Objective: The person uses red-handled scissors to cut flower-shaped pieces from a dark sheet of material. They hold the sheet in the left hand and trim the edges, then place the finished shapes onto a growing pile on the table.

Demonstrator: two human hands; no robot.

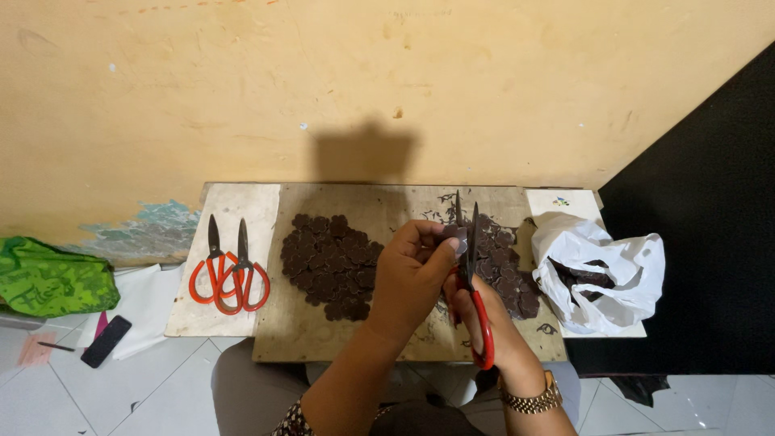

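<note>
At frame centre the left hand (412,278) pinches a small dark piece (454,234) just left of the upright, slightly parted blades of the red-handled scissors (472,266), gripped by the right hand (488,323).

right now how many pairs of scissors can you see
3. Two spare red-handled scissors lie side by side on the board's left end, overlapping. The third pair is in the right hand, blades open and pointing up. None seem hidden.
</note>
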